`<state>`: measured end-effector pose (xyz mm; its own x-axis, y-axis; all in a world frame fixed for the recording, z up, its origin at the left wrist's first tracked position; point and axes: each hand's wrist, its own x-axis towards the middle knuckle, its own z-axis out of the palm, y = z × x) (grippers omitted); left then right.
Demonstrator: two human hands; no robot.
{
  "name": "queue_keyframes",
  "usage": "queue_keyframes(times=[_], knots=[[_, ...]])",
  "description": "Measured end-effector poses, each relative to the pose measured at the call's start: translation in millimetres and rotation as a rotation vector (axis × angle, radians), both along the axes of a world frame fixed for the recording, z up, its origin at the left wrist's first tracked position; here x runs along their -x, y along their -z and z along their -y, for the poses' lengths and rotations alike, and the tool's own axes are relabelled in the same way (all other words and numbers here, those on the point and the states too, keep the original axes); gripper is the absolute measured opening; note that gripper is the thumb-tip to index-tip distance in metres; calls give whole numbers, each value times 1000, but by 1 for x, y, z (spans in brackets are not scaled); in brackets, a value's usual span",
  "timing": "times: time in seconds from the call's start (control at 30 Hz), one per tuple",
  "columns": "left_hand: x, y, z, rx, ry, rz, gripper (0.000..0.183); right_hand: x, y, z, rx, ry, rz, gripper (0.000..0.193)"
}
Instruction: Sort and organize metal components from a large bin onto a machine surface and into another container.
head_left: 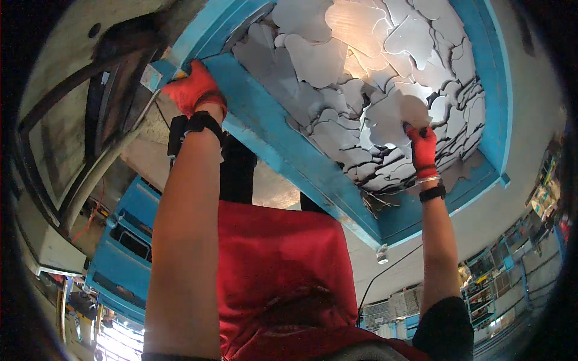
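My right hand, in a red glove, pinches the near edge of a flat grey sheet-metal piece with a wavy outline. It is held over a heap of similar cut metal pieces inside a large blue metal bin. At the bin's left corner my left hand, also gloved in red, is closed over the blue rim, its fingertips partly hidden. Both wrists carry black bands, and a dark box sits on the left one. Bright light glints off the pieces in the middle of the heap.
A blue metal cabinet stands at the lower left. Dark curved machine parts and a bent pipe lie left of the bin. Racks with mixed items line the lower right, and a thin dark cable runs below the bin's corner.
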<state>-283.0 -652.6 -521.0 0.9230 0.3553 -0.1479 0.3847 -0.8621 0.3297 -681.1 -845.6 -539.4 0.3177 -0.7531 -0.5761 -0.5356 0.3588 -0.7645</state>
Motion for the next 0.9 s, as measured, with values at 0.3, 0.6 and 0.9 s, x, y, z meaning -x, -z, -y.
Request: queue_keyframes(times=[0.3, 0.6, 0.9], knots=[[0, 2, -1, -17, 32, 12, 68, -42, 33, -101, 152, -805, -430, 54], [-1, 4, -2, -31, 15, 5, 67, -80, 47, -128, 322, -736, -758, 82], [-1, 6, -2, -18, 40, 63, 65, -87, 53, -95, 318, -1022, -914, 61]])
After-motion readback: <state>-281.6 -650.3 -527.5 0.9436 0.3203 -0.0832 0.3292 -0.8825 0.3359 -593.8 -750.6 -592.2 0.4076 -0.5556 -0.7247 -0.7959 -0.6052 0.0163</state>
